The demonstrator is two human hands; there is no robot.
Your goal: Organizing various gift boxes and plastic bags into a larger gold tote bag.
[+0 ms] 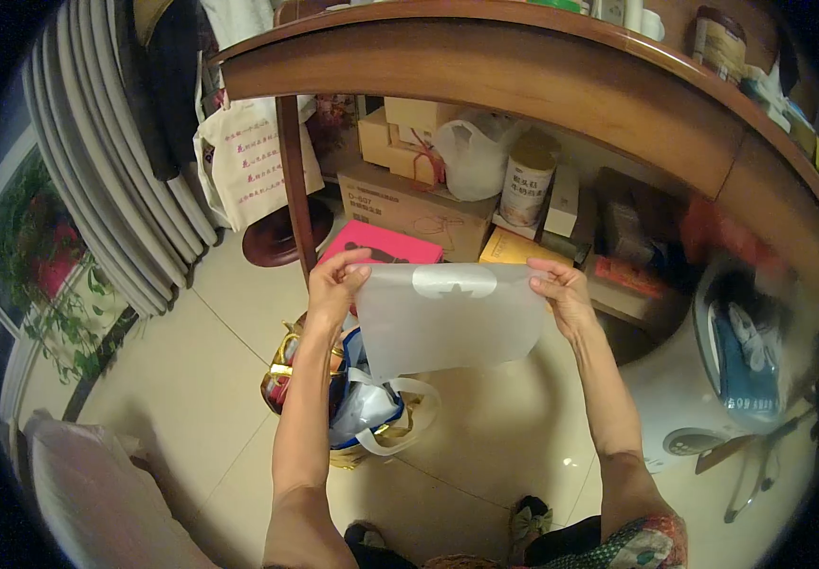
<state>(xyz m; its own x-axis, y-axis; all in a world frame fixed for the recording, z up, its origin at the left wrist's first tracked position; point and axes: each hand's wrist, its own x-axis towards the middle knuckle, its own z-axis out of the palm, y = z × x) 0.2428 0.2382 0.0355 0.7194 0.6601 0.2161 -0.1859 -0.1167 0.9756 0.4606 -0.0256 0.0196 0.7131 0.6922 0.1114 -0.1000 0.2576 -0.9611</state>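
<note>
A translucent frosted plastic bag [445, 320] with a pale oval patch and a star shape at its upper edge is stretched between my two hands. My left hand [338, 284] pinches its upper left corner between thumb and fingers. At the upper right corner, my right hand [559, 288] pinches it the same way. Below my left hand, on the tiled floor, stand shopping bags [370, 416] with white handles and gold and blue parts, holding wrapped items. A pink box [388, 240] lies just behind the bag's upper edge.
A wooden table [452, 57] spans the top, with cartons [409, 206], a large can [525, 181] and a white plastic bag [472, 160] beneath. A grey-white bin-like container [665, 384] stands right. Folded chairs or panels [110, 156] lean left; a plastic-covered object [96, 491] is lower left.
</note>
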